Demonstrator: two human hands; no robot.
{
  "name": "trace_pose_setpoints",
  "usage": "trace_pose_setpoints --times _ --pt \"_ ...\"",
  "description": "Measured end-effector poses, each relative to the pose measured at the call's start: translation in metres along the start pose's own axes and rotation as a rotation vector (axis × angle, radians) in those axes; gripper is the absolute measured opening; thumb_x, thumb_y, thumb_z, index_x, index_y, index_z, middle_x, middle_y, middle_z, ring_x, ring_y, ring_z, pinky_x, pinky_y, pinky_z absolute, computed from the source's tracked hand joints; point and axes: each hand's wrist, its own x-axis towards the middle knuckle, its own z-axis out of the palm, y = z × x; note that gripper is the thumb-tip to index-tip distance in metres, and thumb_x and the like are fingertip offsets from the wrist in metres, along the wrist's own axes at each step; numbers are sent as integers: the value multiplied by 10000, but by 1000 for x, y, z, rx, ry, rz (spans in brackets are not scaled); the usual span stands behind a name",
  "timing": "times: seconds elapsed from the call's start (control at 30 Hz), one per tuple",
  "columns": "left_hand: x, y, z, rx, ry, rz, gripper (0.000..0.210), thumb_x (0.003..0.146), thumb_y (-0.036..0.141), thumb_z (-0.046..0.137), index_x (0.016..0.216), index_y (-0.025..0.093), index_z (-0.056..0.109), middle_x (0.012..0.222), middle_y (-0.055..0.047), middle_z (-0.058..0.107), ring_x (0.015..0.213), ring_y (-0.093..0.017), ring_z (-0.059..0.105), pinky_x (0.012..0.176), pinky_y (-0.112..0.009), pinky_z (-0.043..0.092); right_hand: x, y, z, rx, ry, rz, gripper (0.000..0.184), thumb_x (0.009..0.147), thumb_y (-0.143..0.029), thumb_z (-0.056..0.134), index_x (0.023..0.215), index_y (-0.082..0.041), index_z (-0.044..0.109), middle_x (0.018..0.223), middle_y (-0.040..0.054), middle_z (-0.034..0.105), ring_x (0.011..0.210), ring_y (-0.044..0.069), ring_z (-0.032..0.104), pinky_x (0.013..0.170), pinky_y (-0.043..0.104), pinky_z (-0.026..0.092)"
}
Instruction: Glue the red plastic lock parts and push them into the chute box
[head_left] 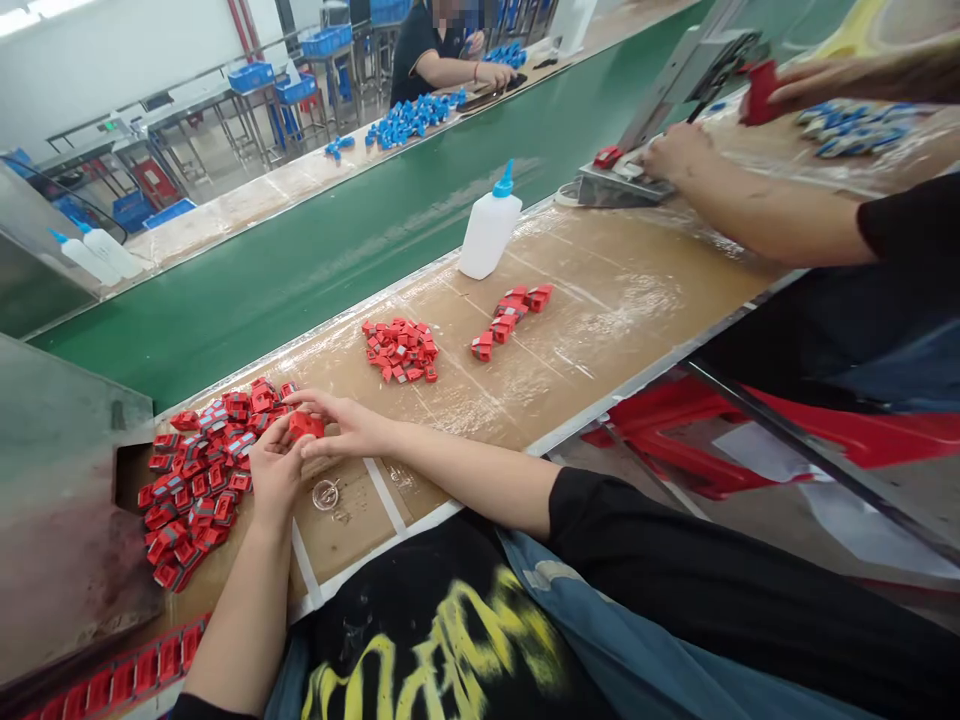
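Observation:
Between my two hands is a small red plastic part [306,425], partly covered by fingers. My left hand [274,465] grips it from the near left side. My right hand [349,425] closes on it from the right, thumb below and fingers above. Just left of my hands lies a big heap of red toy-car-like parts [199,480] with grey and dark details. A smaller pile of red pieces [401,350] sits farther along the table, and a short row of red parts [504,325] lies to its right.
A white bottle with a blue nozzle [489,230] stands by the green conveyor belt [300,250]. At right, a co-worker's hands [679,155] work at a small press [630,180]. Another person sits across the belt near blue parts [412,120]. A metal housing [67,500] borders the left.

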Motion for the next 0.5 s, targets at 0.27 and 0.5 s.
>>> trace_pose_setpoints --times 0.27,0.5 --pt "-10 10 1 323 -383 -65 479 786 509 830 1133 184 776 1026 -107 798 911 -284 763 820 -389 611 -56 -21 -40 -907 -115 -371 428 992 -525 619 1168 -139 672 1156 167 684 1049 249 650 893 366 512" --pt "-7 44 -17 1441 173 388 530 952 550 621 1302 156 675 1203 -201 701 1133 -393 602 971 -521 463 -158 -39 -120 -1223 178 97 467 944 -602 641 1059 -156 720 1064 172 683 1003 306 629 891 455 492"
